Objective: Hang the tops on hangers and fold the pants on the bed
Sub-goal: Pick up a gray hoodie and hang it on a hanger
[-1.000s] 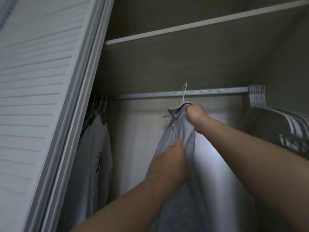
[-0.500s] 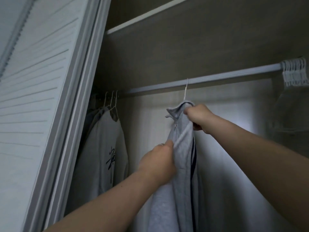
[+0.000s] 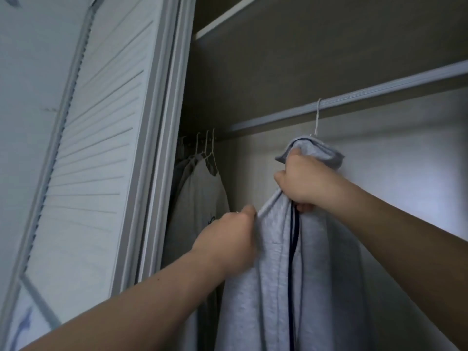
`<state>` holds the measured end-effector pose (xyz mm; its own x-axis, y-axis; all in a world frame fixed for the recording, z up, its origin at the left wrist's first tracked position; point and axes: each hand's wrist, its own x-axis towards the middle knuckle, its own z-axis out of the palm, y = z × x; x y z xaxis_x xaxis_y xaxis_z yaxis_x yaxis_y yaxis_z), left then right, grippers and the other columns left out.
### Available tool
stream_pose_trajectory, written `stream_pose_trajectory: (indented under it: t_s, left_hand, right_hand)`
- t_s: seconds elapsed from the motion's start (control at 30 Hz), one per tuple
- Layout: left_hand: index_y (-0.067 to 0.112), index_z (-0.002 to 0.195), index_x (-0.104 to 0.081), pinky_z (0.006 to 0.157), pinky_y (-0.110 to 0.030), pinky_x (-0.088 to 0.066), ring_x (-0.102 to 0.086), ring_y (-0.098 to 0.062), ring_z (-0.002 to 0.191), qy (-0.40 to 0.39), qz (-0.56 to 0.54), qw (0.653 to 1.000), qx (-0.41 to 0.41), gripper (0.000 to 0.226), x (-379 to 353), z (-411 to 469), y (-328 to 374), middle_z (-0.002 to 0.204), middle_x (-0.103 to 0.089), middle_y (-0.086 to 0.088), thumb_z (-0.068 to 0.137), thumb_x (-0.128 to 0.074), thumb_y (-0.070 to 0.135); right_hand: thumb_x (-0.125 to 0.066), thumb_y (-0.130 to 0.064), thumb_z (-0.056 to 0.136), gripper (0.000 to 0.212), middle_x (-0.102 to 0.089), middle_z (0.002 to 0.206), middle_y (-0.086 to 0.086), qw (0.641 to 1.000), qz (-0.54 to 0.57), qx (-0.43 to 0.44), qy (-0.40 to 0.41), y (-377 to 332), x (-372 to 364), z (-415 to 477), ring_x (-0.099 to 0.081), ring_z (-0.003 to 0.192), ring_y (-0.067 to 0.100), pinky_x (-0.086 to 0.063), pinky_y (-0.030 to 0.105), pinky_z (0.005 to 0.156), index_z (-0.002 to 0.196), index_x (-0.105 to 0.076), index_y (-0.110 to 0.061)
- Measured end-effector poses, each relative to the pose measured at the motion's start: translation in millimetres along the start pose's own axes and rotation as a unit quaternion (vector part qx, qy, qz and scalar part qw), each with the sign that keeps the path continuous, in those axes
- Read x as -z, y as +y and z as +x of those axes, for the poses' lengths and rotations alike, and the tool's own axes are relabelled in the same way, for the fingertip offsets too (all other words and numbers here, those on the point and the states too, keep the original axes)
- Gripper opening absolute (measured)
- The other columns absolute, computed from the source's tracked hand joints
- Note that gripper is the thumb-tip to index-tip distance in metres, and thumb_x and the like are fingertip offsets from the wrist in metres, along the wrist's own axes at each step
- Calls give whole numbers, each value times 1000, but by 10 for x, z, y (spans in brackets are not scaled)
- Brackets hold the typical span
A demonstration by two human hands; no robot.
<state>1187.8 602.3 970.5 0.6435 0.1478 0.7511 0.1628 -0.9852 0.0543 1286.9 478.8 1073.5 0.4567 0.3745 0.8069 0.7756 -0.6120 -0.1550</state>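
Gripping grey top (image 3: 273,287): left hand (image 3: 228,239), right hand (image 3: 304,181).

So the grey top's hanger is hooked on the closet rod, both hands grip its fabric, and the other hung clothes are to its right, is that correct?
Not quite: the head view shows the other hung clothes to the left of the grey top. The rest holds: its hanger hooks over the rod, and the left hand and right hand grip its fabric.

Grey top (image 3: 276,274) with dark trim, draped from rail-hooked white hanger (image 3: 316,117)
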Motion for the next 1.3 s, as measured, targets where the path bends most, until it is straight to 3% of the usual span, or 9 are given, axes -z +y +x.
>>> stream_pose_trajectory:
  t_s: [0.1, 0.2, 0.5, 0.73, 0.8, 0.9, 1.03, 1.17, 1.3]
  left_hand:
    - [22, 96, -37, 66, -39, -38, -55, -32, 81, -19, 32, 999, 23, 15, 80, -18, -128, 94, -54, -6, 93, -51, 19]
    - [21, 98, -38, 64, -38, -37, -50, -27, 74, -33, 55, 997, 45, 15, 119, -38, -249, 88, -48, -1, 94, -53, 19]
    - [19, 106, -42, 65, -40, -48, -57, -29, 79, -79, 101, 983, 131, 22, 154, 13, -423, 94, -53, -5, 90, -57, 13]
    - [15, 127, -45, 72, -40, -53, -59, -28, 87, -91, 130, 969, 191, 42, 195, 114, -497, 92, -47, -3, 90, -64, 12]
    - [14, 127, -46, 74, -39, -54, -59, -26, 87, -92, 134, 966, 200, 41, 196, 153, -491, 87, -46, -1, 91, -64, 11]
    - [13, 127, -48, 79, -39, -56, -56, -23, 85, -89, 138, 962, 216, 36, 191, 216, -451, 85, -44, 1, 94, -63, 14]
    - [12, 130, -49, 91, -45, -56, -63, -30, 104, -91, 156, 955, 236, 37, 165, 240, -450, 115, -59, -10, 95, -62, 13]
    - [13, 137, -44, 91, -46, -56, -63, -33, 106, -116, 166, 951, 233, 48, 121, 214, -472, 121, -59, -13, 93, -63, 11]
    - [16, 128, -44, 80, -42, -58, -64, -30, 94, -117, 172, 955, 209, 44, 118, 192, -502, 111, -61, -10, 90, -64, 7]
  right_hand:
    - [-45, -24, 98, 50, -60, 75, 16, 998, 53, 10, -17, -132, -154, 79, -65, 59, 32, -59, 40, 58, 135, -33, 8]
    - [-43, -24, 99, 45, -63, 63, 17, 992, 113, 16, -45, -218, -360, 194, -64, 40, 29, -54, 35, 39, 135, -31, 1]
    - [-46, -24, 98, 40, -64, 57, 12, 975, 193, 69, -81, -453, -915, 566, -60, 32, 22, -41, 23, 33, 133, -38, -6]
    - [-45, -31, 103, 62, -64, 97, 20, 954, 243, 58, -166, -689, -1169, 869, -70, 50, 31, -60, 41, 48, 156, -15, -18]
    - [-44, -30, 104, 61, -60, 92, 20, 948, 255, 39, -187, -762, -1195, 920, -72, 58, 35, -62, 49, 56, 156, -17, -14]
    - [-45, -27, 104, 50, -56, 80, 19, 940, 268, 15, -212, -814, -1205, 980, -70, 60, 37, -60, 45, 49, 146, -31, -3]
    - [-46, -26, 105, 43, -57, 81, 20, 925, 299, 3, -234, -748, -1258, 986, -70, 65, 37, -58, 39, 45, 142, -37, -6]
    - [-47, -29, 104, 38, -56, 90, 11, 915, 337, 27, -219, -624, -1366, 915, -69, 80, 35, -63, 49, 64, 136, -42, -12]
    - [-51, -43, 100, 37, -64, 94, 2, 933, 323, 91, -127, -426, -1465, 826, -68, 74, 20, -60, 38, 54, 132, -46, -26]
